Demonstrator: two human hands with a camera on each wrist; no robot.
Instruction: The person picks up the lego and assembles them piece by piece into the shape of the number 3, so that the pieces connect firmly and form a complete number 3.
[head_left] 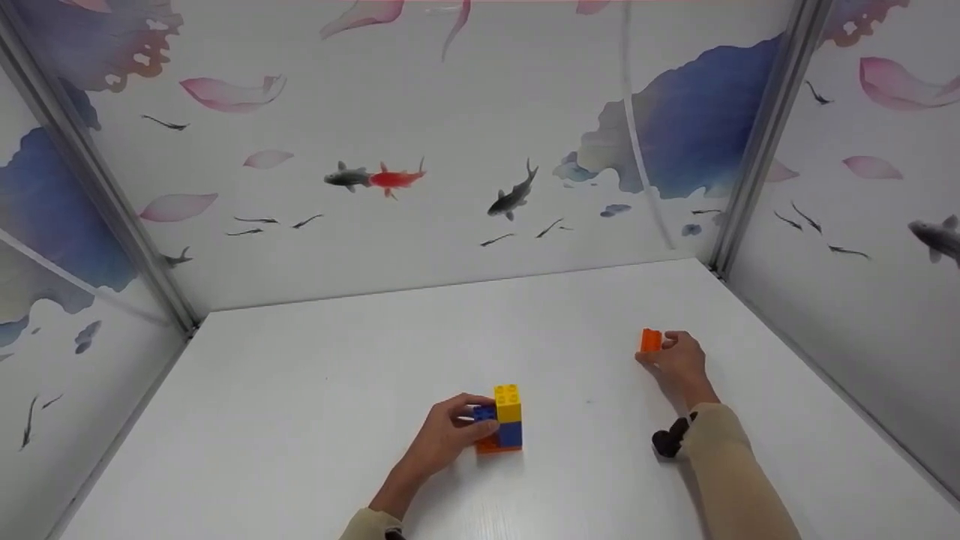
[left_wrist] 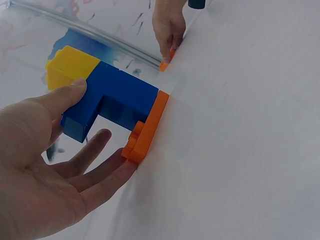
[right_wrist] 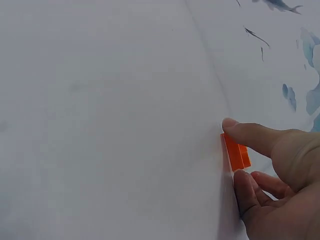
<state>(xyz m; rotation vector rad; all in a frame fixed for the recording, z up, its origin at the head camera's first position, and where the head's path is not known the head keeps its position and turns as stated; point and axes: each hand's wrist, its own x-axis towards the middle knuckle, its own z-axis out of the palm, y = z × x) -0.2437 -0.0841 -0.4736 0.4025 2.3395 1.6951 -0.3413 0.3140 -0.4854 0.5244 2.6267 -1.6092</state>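
The fingers of the left hand (head_left: 448, 431) grasp a brick stack (head_left: 510, 433), thumb on an upper blue brick (left_wrist: 92, 102) and other fingertips at the orange base (left_wrist: 152, 127); in the head view they hide part of the stack's left side. A yellow brick (head_left: 508, 405) tops it. The fingers of the right hand (head_left: 681, 365) pinch a small orange piece (head_left: 651, 340) between thumb and fingertips, which cover its ends in the right wrist view; whether it touches the counter (head_left: 300, 427) is hard to tell. From the stack, the orange piece lies toward two o'clock, well apart; from the right hand, just beside it toward ten o'clock. Black gear (head_left: 671, 436) hangs at the right cuff, its shape hard to make out. The right sleeve (head_left: 731, 465) runs off the bottom edge toward five o'clock, and the left sleeve (head_left: 367, 525) is mostly cut off. Toward twelve o'clock stands a fish-printed wall (head_left: 450, 112), its top out of frame
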